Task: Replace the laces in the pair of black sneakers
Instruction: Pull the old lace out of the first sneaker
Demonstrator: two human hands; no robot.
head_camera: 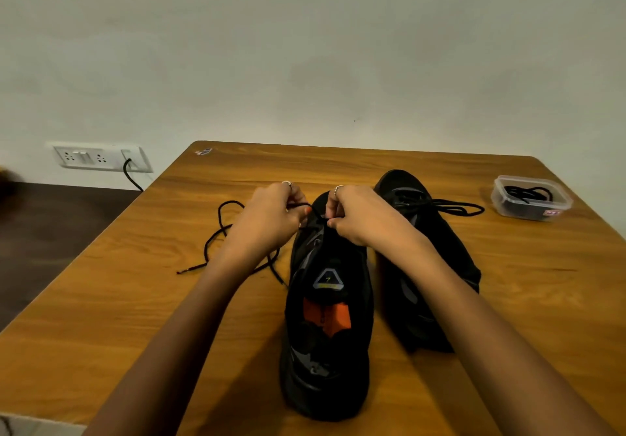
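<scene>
Wooden table [508, 300] carries two black sneakers. Near sneaker [327, 334] stands heel toward the camera; above its front, left hand [271, 215] and right hand [359, 215] both pinch a black lace [216, 236]. Beyond: second sneaker [437, 249], then tub [531, 198] of laces.

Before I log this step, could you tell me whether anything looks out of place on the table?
Nothing damaged or spilled. A loose black lace sprawls left of the near sneaker, as expected mid-lacing. A small sticker sits at the table's far corner.
</scene>
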